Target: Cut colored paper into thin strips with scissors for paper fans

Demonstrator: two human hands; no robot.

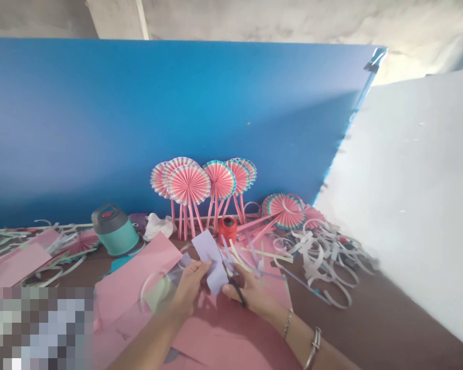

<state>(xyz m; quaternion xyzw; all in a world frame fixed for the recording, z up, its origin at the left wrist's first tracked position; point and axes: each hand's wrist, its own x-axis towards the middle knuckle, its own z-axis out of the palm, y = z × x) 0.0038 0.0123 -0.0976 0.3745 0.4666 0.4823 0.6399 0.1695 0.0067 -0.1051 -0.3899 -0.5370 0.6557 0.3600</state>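
Note:
Between my hands is a piece of lavender paper [209, 250], its lower end curling. My left hand [195, 280] pinches the paper at its left edge. In my right hand [249, 289] is a pair of scissors [237, 293] with black handles, fingers wrapped round them. The blades point up and away along the paper's right edge and are partly hidden, so I cannot tell how far they part. Narrow lavender and pale green strips [264, 253] lie just beyond my right hand. Pink paper sheets [231, 334] spread beneath both hands.
Several pleated pink paper fans [189, 185] stand upright against a blue panel [200, 92]. A teal container with a grey lid [118, 236] stands at left, a red round object [227, 229] in the middle. Curled white paper strips [324, 252] heap at right beside another fan [283, 210].

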